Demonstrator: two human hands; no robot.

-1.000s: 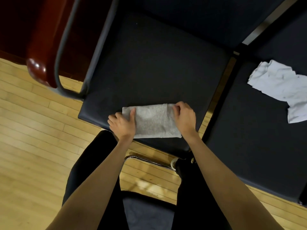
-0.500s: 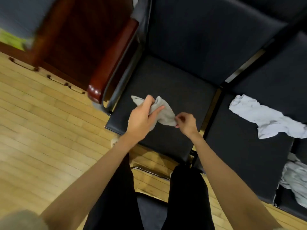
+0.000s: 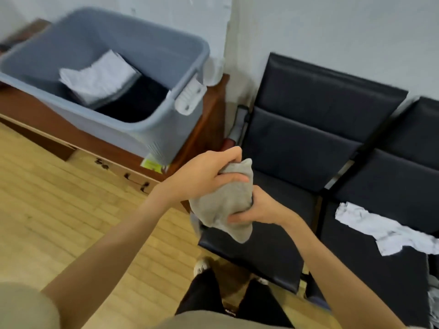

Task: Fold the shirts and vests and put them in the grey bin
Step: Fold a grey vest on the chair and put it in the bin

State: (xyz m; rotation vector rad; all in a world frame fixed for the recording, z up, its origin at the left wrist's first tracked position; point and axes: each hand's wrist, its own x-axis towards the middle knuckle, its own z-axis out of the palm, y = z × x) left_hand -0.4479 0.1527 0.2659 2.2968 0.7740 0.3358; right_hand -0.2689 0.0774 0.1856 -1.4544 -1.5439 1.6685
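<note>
Both hands are gripping the folded grey garment [image 3: 228, 200], lifted off the chair seat [image 3: 268, 252] near its front-left corner. Left hand [image 3: 202, 176] is pinching the top end, thumb over the cloth; right hand [image 3: 257, 210] is curling round the lower part. Grey bin [image 3: 164, 136] is sitting on a brown cabinet [image 3: 204, 136], well apart to the left, folded white cloth [image 3: 99, 77] lying over dark cloth inside. Crumpled white garment [image 3: 380, 230] is lying on the neighbouring seat [image 3: 380, 276], along its back edge.
</note>
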